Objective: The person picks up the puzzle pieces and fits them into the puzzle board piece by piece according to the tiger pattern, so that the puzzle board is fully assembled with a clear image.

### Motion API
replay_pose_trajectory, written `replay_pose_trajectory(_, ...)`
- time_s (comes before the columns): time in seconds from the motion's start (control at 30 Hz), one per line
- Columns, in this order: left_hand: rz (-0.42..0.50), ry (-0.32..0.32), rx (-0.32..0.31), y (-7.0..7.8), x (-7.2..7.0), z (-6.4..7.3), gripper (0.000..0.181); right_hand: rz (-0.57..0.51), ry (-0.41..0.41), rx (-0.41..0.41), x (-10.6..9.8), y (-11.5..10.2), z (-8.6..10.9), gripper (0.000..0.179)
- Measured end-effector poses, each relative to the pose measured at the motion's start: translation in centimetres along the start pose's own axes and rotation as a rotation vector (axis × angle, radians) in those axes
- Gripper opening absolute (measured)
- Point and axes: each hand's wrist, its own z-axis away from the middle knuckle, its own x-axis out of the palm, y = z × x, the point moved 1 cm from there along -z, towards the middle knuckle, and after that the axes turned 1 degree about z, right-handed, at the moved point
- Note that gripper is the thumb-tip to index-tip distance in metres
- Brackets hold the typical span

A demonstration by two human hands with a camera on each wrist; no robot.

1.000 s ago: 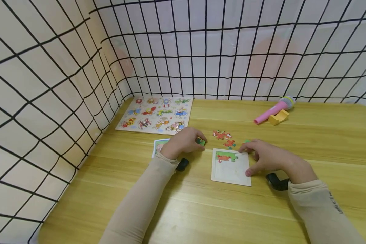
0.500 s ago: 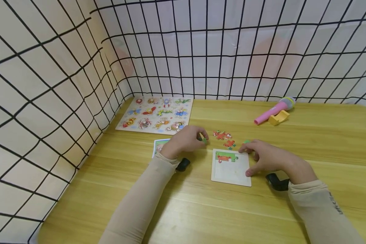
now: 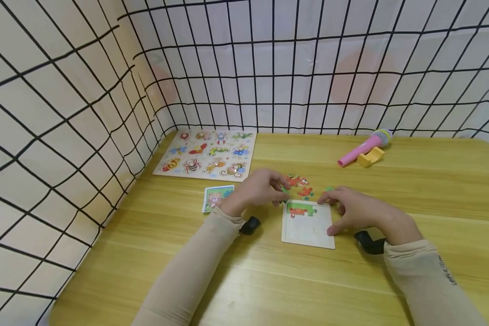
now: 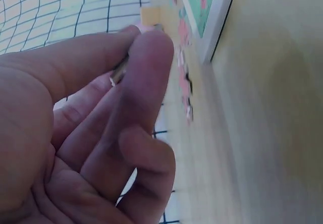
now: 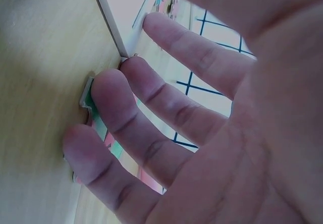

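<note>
Tight Corner

A mostly bare tray (image 3: 309, 231) meets a right hand (image 3: 360, 212), fingers apart; at its far-left corner, a left hand (image 3: 261, 190) pinches a puzzle piece (image 4: 118, 74). A low approach could jar the laid pieces (image 3: 299, 210). Loose pieces (image 3: 296, 181) crowd just beyond, likely to scatter if brushed; farther lie a picture board (image 3: 203, 159) and microphone (image 3: 359, 153).

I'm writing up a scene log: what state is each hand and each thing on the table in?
Left hand, pinching a puzzle piece
Puzzle tray, flat, filled only along part of its far side
Right hand, touching the tray's edges
Loose pieces, scattered outside the tray
Picture card, flat, partly hidden by the left hand
Animal board, flat, face up
Microphone, lying down; on or off cannot be told
Yellow block, beside the microphone
</note>
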Motion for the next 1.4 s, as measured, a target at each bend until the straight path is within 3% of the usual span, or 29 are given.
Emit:
replay_pose_trajectory(0.37, -0.047, -0.123, 0.045, 0.4, 1.3, -0.3, 0.044, 0.004, -0.003, -0.01, -0.1, 0.0, 0.0, 0.074)
replay_pose_trajectory(0.5, -0.075, -0.148, 0.091, 0.8, 1.8, -0.2, 0.044, 0.002, 0.0, -0.019, 0.0, 0.1, 0.0, 0.075)
replay_pose_trajectory(0.8, -0.168, -0.122, 0.169, 1.2, 3.5, -0.2, 0.037, -0.049, 0.032, -0.057, 0.1, 0.1, -0.1, 0.074)
replay_pose_trajectory(1.03, -0.31, -0.077, 0.236, 1.6, 5.2, -0.4, 0.04, -0.043, 0.028, -0.047, 0.1, 0.1, -0.2, 0.075)
replay_pose_trajectory(1.4, -0.467, -0.073, 0.216, 2.0, 5.5, -0.2, 0.046, -0.046, 0.018, -0.034, 0.1, 0.2, 0.0, 0.076)
